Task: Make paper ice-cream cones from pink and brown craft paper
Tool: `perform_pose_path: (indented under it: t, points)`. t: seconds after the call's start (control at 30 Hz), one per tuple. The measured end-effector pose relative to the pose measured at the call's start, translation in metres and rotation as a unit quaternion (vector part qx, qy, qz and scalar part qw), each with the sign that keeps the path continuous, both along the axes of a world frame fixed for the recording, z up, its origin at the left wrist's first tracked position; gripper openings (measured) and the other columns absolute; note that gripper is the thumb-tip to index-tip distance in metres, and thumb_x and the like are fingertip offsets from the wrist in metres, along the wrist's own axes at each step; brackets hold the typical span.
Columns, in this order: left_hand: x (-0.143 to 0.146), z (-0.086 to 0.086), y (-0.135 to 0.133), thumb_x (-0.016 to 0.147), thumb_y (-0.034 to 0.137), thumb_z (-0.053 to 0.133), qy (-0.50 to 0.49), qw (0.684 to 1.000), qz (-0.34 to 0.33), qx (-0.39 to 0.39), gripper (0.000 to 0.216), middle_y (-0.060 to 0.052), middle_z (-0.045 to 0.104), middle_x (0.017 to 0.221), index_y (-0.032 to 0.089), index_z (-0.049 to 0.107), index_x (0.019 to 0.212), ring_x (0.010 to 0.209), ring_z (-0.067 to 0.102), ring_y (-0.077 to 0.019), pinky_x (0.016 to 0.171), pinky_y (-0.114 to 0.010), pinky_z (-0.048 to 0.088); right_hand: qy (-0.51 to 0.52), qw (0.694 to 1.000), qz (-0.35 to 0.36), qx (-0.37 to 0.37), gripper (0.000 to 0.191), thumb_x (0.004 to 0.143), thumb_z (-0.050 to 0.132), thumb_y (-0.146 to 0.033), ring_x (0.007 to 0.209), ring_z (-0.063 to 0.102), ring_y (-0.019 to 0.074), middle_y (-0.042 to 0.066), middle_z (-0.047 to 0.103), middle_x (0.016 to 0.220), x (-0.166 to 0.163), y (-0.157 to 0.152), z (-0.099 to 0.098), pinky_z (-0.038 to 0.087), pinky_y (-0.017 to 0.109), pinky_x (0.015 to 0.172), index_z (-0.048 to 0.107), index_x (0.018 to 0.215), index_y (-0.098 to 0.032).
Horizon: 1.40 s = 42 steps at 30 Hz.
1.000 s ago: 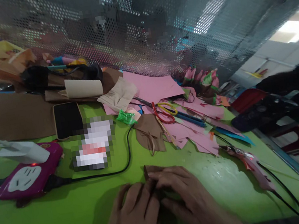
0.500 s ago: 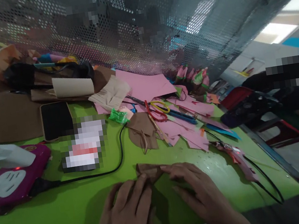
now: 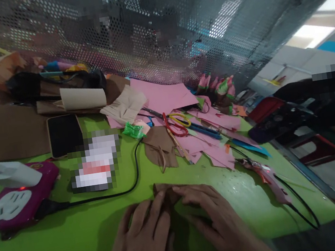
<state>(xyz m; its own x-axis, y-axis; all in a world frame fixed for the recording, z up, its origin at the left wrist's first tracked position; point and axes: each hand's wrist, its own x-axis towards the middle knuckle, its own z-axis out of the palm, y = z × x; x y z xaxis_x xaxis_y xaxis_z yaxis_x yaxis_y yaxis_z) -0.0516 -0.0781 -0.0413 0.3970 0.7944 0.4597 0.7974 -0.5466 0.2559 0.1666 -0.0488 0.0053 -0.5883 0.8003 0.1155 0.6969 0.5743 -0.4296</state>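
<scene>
A small piece of brown paper, folded or rolled over, lies on the green tabletop in front of me. My left hand has its bent fingers closed over the paper's left part, and its thumb is hidden. From the other side, my right hand holds the paper down with its fingertips, the forefinger close to the left fingers. The right thumb lies lower, apart from the forefinger. Just beyond are brown paper cutouts. To the right lies a pink hot glue gun with its cord curling behind it.
Scissors with red and yellow handles lie on pink paper scraps. A black phone and a blurred-out screen are at left, near a purple power strip with a black cable. A perforated metal panel stands behind.
My right hand has moved slightly left along the brown paper, bringing its forefinger nearer the left fingers. My left hand stays almost in place, and the view has shifted a little.
</scene>
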Motion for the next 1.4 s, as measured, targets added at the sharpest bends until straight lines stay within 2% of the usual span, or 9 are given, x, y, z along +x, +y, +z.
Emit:
perform_pose_path:
  t: [0.2,0.4,0.53,0.73,1.17,1.4]
  points:
    - [-0.001,-0.001,0.002,0.098,0.035,0.045,0.008,1.000,0.003,0.022,0.031,0.003,0.064,0.134,0.025,0.062,0.122,0.112,0.055,-0.0186,0.094,-0.035,0.036,0.001,0.996,-0.063,0.063,0.016,0.095,0.050,-0.017,0.116,0.056,0.0236,0.010,0.064,0.128,0.015,-0.001,0.001,0.047,0.039,0.093,0.051,0.110,-0.024]
    - [-0.003,-0.006,0.003,0.096,0.038,0.047,0.024,0.999,-0.001,0.048,0.037,0.004,0.063,0.135,0.024,0.059,0.128,0.110,0.056,-0.0193,0.092,-0.035,0.038,-0.038,0.996,-0.060,0.059,0.022,0.095,0.051,-0.018,0.114,0.057,0.0253,0.009,0.066,0.122,0.024,-0.002,0.001,0.047,0.043,0.092,0.051,0.116,-0.025]
    - [-0.002,-0.007,0.003,0.096,0.039,0.047,0.029,0.998,0.001,0.053,0.041,0.004,0.062,0.137,0.023,0.057,0.132,0.111,0.056,-0.0191,0.092,-0.036,0.038,-0.037,0.995,-0.069,0.066,0.020,0.094,0.051,-0.017,0.113,0.057,0.0258,0.008,0.067,0.118,0.022,-0.002,0.002,0.047,0.043,0.091,0.052,0.113,-0.025]
    - [-0.002,-0.006,0.003,0.096,0.039,0.047,0.032,0.998,0.001,0.057,0.039,0.001,0.062,0.137,0.021,0.060,0.128,0.112,0.055,-0.0199,0.093,-0.036,0.037,-0.046,0.996,-0.035,0.070,0.020,0.094,0.052,-0.017,0.115,0.056,0.0247,0.009,0.065,0.125,0.015,-0.001,0.001,0.046,0.043,0.094,0.051,0.113,-0.024]
    - [-0.002,-0.005,0.003,0.095,0.035,0.049,0.026,0.998,-0.003,0.058,0.038,0.000,0.062,0.136,0.020,0.061,0.128,0.111,0.055,-0.0203,0.093,-0.036,0.039,-0.053,0.995,-0.034,0.073,0.018,0.093,0.053,-0.016,0.111,0.057,0.0247,0.010,0.067,0.124,0.008,-0.002,0.004,0.048,0.043,0.091,0.052,0.110,-0.023]
    - [0.005,-0.002,-0.002,0.096,0.022,0.040,-0.008,0.999,0.033,0.008,0.040,-0.001,0.061,0.137,0.021,0.057,0.133,0.117,0.052,-0.0204,0.099,-0.038,0.035,-0.035,0.999,-0.011,0.040,0.026,0.093,0.054,-0.015,0.117,0.056,0.0237,0.007,0.065,0.128,-0.007,0.000,0.005,0.048,0.042,0.095,0.051,0.116,-0.025]
